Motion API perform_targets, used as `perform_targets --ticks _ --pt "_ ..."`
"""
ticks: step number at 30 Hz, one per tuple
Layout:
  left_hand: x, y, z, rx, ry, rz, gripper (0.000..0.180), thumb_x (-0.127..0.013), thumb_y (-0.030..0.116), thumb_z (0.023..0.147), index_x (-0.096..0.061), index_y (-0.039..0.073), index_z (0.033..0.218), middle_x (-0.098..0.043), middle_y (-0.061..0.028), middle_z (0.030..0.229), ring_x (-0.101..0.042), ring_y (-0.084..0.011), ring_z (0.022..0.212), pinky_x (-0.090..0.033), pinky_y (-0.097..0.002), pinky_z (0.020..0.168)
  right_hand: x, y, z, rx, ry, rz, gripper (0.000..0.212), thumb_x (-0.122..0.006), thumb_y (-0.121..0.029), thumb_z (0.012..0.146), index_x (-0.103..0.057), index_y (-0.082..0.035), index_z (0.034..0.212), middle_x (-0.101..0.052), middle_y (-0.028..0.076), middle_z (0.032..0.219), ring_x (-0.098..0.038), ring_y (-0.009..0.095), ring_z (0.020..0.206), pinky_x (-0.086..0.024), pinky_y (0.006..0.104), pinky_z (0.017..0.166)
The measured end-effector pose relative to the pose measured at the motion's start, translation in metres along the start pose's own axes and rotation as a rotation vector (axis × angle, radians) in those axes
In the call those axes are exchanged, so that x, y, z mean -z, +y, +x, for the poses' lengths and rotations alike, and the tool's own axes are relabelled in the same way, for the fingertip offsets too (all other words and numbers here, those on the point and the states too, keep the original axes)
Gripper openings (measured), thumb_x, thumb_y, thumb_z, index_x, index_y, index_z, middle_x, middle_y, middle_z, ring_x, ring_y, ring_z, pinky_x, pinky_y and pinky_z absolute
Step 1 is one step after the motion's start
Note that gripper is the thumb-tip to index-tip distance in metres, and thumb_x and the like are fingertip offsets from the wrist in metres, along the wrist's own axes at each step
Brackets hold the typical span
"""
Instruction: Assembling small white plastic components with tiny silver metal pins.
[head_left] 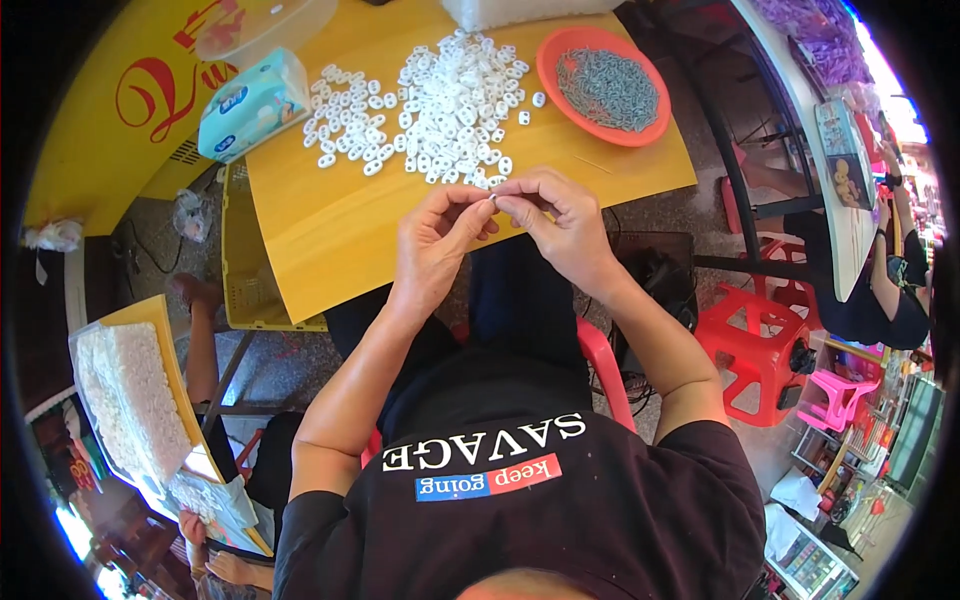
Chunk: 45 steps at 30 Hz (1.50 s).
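Note:
Over the near edge of the yellow table [330, 230], my left hand [440, 232] and my right hand [562, 222] meet fingertip to fingertip. Both are closed in a pinch around a small white plastic piece [492, 198], mostly hidden by the fingers. Just beyond them spreads a heap of white oval plastic pieces [455, 105], which seem to have two dark holes each. A looser group of the same pieces [345, 115] lies to its left. An orange-red plate [548, 60] at the far right of the table holds many small grey screws [608, 90].
A blue-green tissue pack [255, 105] and a clear plastic tub [290, 30] stand at the table's left. A thin stick [592, 163] lies near the right edge. Red stools [755, 350] are on the right. Other people sit at tables on both sides, one with a tray of white pieces [130, 395].

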<state>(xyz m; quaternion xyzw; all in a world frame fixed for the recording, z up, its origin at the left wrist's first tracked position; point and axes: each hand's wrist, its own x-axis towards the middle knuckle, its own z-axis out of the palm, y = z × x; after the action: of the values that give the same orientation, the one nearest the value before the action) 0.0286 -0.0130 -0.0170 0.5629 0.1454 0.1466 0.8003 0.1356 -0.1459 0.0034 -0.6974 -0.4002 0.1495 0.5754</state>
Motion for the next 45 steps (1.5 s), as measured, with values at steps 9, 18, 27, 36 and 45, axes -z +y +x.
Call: perform_targets --ticks 9,18,27,36,45 --pt "-0.012 -0.007 0.005 -0.006 0.024 -0.16 0.014 -0.059 0.009 0.093 -0.057 0.0 0.104 -0.064 -0.0074 0.091 -0.061 -0.0119 0.078 -0.05 -0.0244 0.071 0.028 0.005 0.012 0.094 0.069 -0.152 0.008 -0.061 0.001 0.087 -0.064 0.003 0.094 -0.061 0.007 0.084 -0.059 0.013 0.07 -0.048 0.0241 0.063" --pt "0.018 -0.012 0.006 -0.002 0.015 -0.2 0.01 -0.057 0.005 0.093 -0.056 -0.001 0.101 -0.065 -0.0106 0.092 -0.061 -0.0137 0.076 -0.049 -0.0266 0.072 0.128 0.054 0.105 0.113 0.16 -0.561 0.013 -0.067 -0.012 0.084 -0.067 -0.003 0.093 -0.064 0.011 0.085 -0.063 0.021 0.072 -0.049 0.0313 0.066" --pt "0.017 -0.009 0.011 0.007 -0.018 -0.208 0.011 -0.058 0.005 0.093 -0.056 0.0 0.102 -0.065 -0.0106 0.094 -0.061 -0.0136 0.078 -0.049 -0.0267 0.073 0.137 0.08 0.153 0.037 -0.046 -0.883 0.018 -0.063 -0.018 0.086 -0.067 -0.002 0.095 -0.065 0.014 0.091 -0.064 0.028 0.082 -0.049 0.036 0.075" --pt "0.019 -0.012 0.011 0.001 -0.049 -0.211 0.011 -0.057 0.004 0.093 -0.056 0.0 0.103 -0.065 -0.0098 0.095 -0.06 -0.0129 0.08 -0.05 -0.0266 0.074 0.13 0.09 0.164 0.025 -0.121 -0.941 0.02 -0.062 -0.02 0.087 -0.066 -0.002 0.095 -0.066 0.015 0.09 -0.064 0.032 0.085 -0.048 0.0393 0.077" --pt "0.019 -0.011 0.011 0.007 -0.057 -0.203 0.011 -0.057 0.004 0.093 -0.056 0.0 0.103 -0.065 -0.0086 0.096 -0.06 -0.0123 0.08 -0.049 -0.026 0.074 0.147 0.076 0.163 -0.016 -0.058 -1.01 0.02 -0.062 -0.021 0.086 -0.067 -0.005 0.097 -0.067 0.015 0.095 -0.065 0.031 0.088 -0.049 0.0382 0.077"
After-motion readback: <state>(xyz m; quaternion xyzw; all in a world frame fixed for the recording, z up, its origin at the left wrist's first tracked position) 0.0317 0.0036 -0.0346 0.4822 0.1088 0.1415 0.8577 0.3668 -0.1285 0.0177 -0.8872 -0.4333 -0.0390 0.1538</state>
